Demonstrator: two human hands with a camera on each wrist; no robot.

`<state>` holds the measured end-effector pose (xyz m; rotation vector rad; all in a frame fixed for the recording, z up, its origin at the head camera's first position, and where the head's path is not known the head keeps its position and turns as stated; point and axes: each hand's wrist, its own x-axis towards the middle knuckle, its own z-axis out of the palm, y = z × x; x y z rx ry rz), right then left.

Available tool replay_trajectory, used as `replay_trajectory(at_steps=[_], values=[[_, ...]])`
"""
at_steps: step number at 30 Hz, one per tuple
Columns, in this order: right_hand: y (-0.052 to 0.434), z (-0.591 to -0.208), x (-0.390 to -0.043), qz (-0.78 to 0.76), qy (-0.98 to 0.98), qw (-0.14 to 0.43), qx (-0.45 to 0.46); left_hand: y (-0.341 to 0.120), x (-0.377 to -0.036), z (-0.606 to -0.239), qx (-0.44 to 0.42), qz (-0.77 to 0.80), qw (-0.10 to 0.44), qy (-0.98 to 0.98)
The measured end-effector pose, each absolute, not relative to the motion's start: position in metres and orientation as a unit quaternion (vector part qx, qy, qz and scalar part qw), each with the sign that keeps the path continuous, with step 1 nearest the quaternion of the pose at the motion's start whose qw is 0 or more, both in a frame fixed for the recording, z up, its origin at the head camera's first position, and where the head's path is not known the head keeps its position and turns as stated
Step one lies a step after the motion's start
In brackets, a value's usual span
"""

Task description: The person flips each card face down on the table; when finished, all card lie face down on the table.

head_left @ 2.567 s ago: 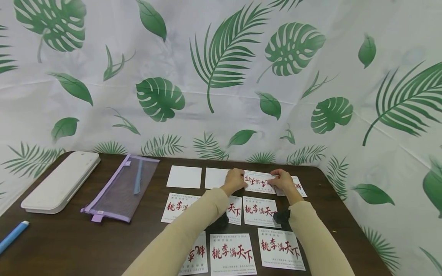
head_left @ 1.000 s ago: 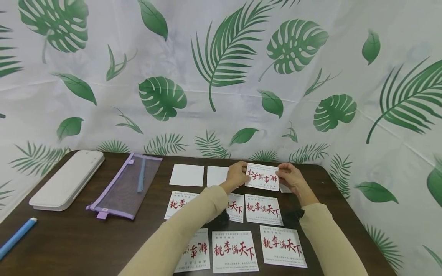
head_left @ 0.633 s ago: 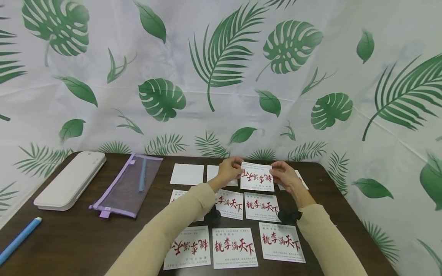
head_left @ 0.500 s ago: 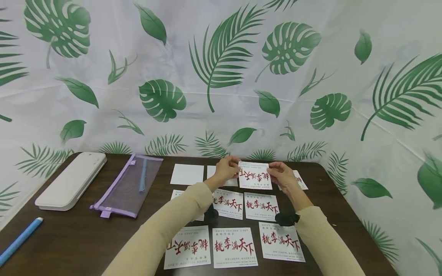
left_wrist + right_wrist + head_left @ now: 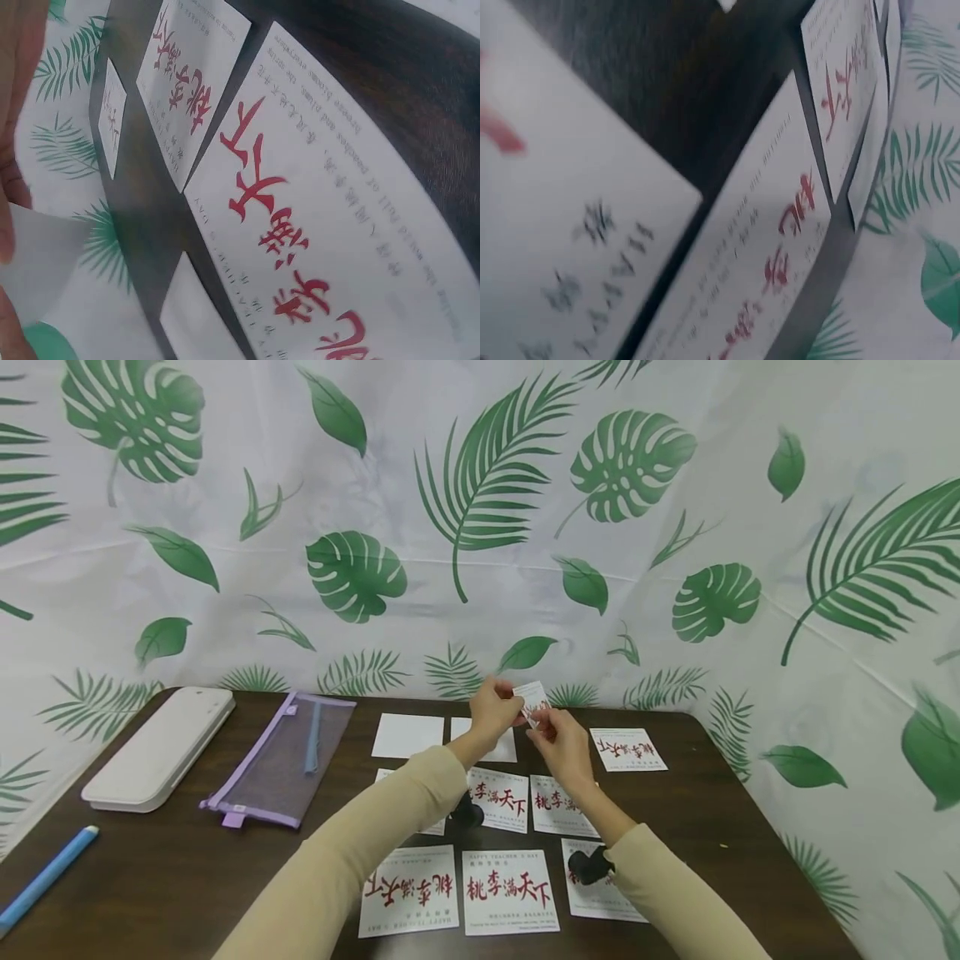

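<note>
Card (image 5: pixel 532 696): was white and rectangular.
Red characters: were printed on the face seen in the head view.
Plain face: looked pale and unprinted where the left wrist view caught it.
Tilt: stood slanted, partly covered by fingers.
Hold: was pinched between left hand (image 5: pixel 495 713) and right hand (image 5: pixel 566 750).
Height: was raised off the dark table (image 5: pixel 705 835).

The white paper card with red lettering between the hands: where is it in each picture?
Head: white red-lettered paper card, just right of centre, between left hand and right hand.
Left wrist: lower left edge, apparently its blank side.
Right wrist: can't make it out.
Shared landmark: white cloth printed with green leaves.
</note>
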<state>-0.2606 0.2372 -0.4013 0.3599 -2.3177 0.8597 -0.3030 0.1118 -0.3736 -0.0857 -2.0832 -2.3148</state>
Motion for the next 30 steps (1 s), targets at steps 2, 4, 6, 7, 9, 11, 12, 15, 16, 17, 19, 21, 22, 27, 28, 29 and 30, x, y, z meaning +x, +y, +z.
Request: replay_trajectory(at_steps=[2, 4, 6, 7, 9, 11, 12, 15, 16, 17, 19, 21, 22, 27, 28, 29, 30], values=[[0.239, -0.398, -0.260, 0.314, -0.874, 0.343, 0.141, 0.113, -0.302, -0.371, -0.047, -0.740, 0.017, -0.671], [0.242, -0.395, -0.261, 0.319, -0.864, 0.364, 0.140, 0.114, -0.301, -0.369, -0.062, -0.734, 0.028, -0.676], [0.247, -0.391, -0.263, 0.344, -0.854, 0.371, 0.119, 0.114, -0.301, -0.371, -0.065, -0.719, 0.046, -0.690], [0.249, -0.389, -0.265, 0.358, -0.852, 0.369, 0.101, 0.113, -0.301, -0.372, -0.056, -0.710, 0.053, -0.700], [0.255, -0.386, -0.267, 0.402, -0.844, 0.351, 0.059, 0.110, -0.301, -0.378, -0.030, -0.690, 0.059, -0.721], [0.261, -0.384, -0.269, 0.456, -0.831, 0.319, 0.020, 0.107, -0.299, -0.384, 0.000, -0.670, 0.052, -0.740], [0.264, -0.383, -0.270, 0.484, -0.822, 0.300, 0.003, 0.105, -0.298, -0.388, 0.012, -0.661, 0.045, -0.749], [0.272, -0.384, -0.273, 0.552, -0.795, 0.251, -0.033, 0.104, -0.296, -0.398, 0.021, -0.656, 0.025, -0.754], [0.276, -0.386, -0.274, 0.564, -0.789, 0.241, -0.042, 0.105, -0.296, -0.400, 0.020, -0.656, 0.023, -0.754], [0.279, -0.388, -0.275, 0.572, -0.785, 0.232, -0.051, 0.107, -0.295, -0.402, 0.016, -0.654, 0.023, -0.756], [0.286, -0.393, -0.277, 0.579, -0.783, 0.221, -0.064, 0.110, -0.295, -0.406, 0.005, -0.647, 0.027, -0.762], [0.292, -0.399, -0.278, 0.576, -0.786, 0.212, -0.074, 0.114, -0.294, -0.409, -0.005, -0.632, 0.035, -0.774], [0.295, -0.401, -0.279, 0.573, -0.789, 0.206, -0.080, 0.116, -0.293, -0.412, -0.010, -0.621, 0.038, -0.783], [0.309, -0.413, -0.280, 0.541, -0.819, 0.162, -0.098, 0.125, -0.288, -0.423, -0.024, -0.568, 0.041, -0.822], [0.312, -0.415, -0.280, 0.531, -0.827, 0.154, -0.101, 0.127, -0.288, -0.425, -0.026, -0.559, 0.044, -0.828], [0.314, -0.417, -0.280, 0.521, -0.834, 0.148, -0.104, 0.129, -0.288, -0.427, -0.028, -0.549, 0.046, -0.834], [0.317, -0.419, -0.280, 0.508, -0.842, 0.143, -0.108, 0.131, -0.288, -0.429, -0.029, -0.536, 0.047, -0.842]])
